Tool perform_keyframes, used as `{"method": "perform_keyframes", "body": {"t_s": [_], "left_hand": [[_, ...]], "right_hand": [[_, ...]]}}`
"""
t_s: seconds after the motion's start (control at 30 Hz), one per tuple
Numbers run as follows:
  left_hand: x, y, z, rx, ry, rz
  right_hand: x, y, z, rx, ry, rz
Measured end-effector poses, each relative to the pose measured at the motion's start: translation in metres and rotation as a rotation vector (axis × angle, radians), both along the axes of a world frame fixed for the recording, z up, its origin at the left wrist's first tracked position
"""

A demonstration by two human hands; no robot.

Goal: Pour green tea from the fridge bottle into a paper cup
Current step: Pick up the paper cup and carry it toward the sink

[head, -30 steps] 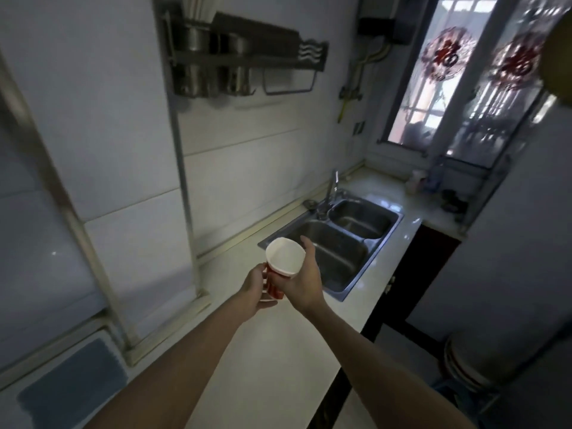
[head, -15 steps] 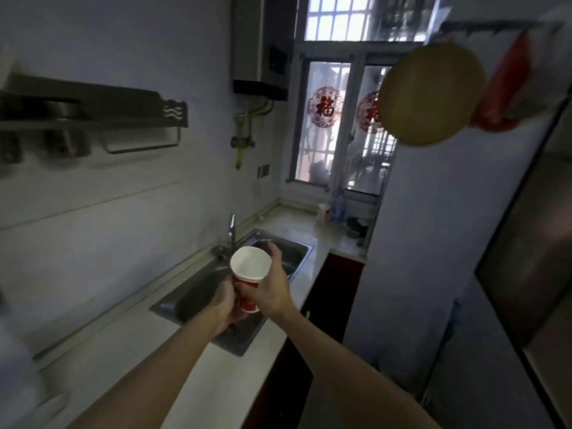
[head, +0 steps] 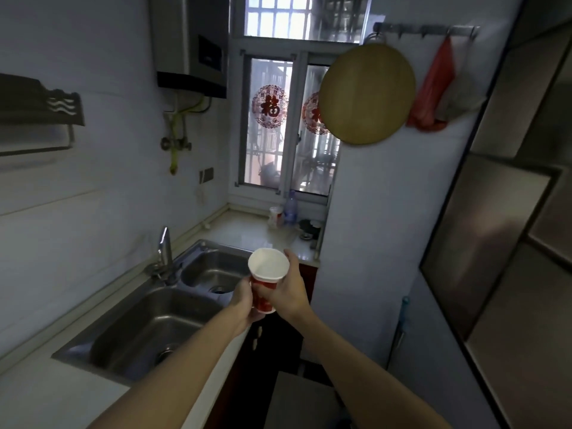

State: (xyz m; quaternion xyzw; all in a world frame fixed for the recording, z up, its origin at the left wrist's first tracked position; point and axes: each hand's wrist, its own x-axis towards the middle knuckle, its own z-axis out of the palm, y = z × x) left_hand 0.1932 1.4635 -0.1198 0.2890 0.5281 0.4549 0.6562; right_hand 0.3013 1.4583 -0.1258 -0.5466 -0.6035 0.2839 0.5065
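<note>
In both hands, out in front of the body, sits the paper cup (head: 268, 277), upright with its white mouth tipped slightly toward the camera and nothing visible inside. The right hand (head: 289, 292) wraps its grip around the cup's right side, thumb near the rim; the left hand (head: 244, 303) closes its grip on the red lower wall from the left and below. Left of and below the grip lies the double sink (head: 148, 323) set into the pale counter (head: 241, 233), its tap (head: 164, 249) further left. Beyond the grip, a plastic bottle (head: 290, 209) stands by the window (head: 278, 137). Above and right of the grip hangs a round board (head: 366, 94).
</note>
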Motion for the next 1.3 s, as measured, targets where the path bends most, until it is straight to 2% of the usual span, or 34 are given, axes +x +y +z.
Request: {"method": "perform_keyframes", "body": {"t_s": [0.5,0.77,0.97,1.3], "left_hand": [[0.06,0.183,0.004,-0.019,0.019,-0.197],[0.08,0.259,-0.008,-0.038,0.001,-0.232],[0.101,0.328,-0.021,-0.045,0.04,-0.176],[0.151,0.452,-0.032,-0.061,0.034,-0.126]], "right_hand": [[0.052,0.173,-0.005,0.006,-0.028,-0.111],[0.073,0.232,0.008,-0.038,0.041,-0.052],[0.098,0.306,-0.013,0.035,-0.065,-0.109],[0.156,0.434,-0.023,0.062,-0.138,-0.001]]}}
